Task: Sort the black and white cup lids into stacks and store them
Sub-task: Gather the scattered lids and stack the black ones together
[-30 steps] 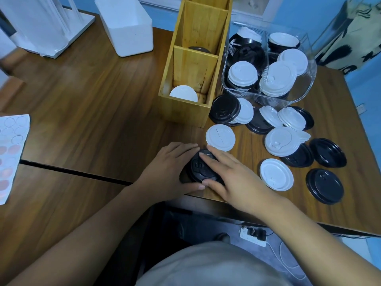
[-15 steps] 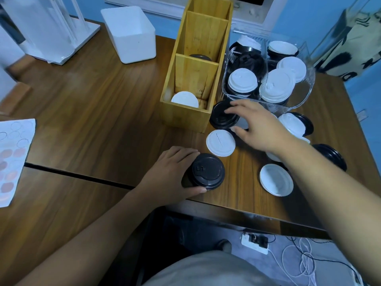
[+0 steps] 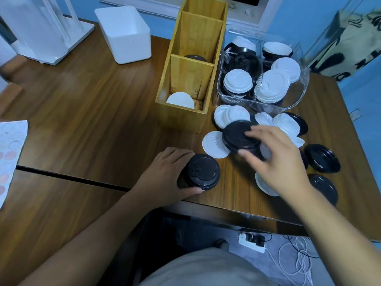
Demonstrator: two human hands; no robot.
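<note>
My left hand (image 3: pixel 165 174) grips a short stack of black lids (image 3: pixel 203 172) near the table's front edge. My right hand (image 3: pixel 276 162) holds a single black lid (image 3: pixel 237 137) lifted and tilted over a loose white lid (image 3: pixel 213 144). More white lids (image 3: pixel 231 116) and black lids (image 3: pixel 321 157) lie scattered to the right. The wooden divided box (image 3: pixel 183 118) holds a white lid (image 3: pixel 180 100) in its near compartment and a dark lid (image 3: pixel 194 57) in the middle one.
A clear plastic bin (image 3: pixel 296 100) with mixed lids stands right of the wooden box. A white square container (image 3: pixel 125 38) and a white stand (image 3: pixel 45 32) sit at the back left. A sheet of round stickers (image 3: pixel 10 149) lies at the left edge. The table's front edge runs just below my hands.
My right hand left the black stack, reached to the lids beside the wooden box, picked up a black lid and now carries it back toward the stack. My left hand kept holding the stack.
</note>
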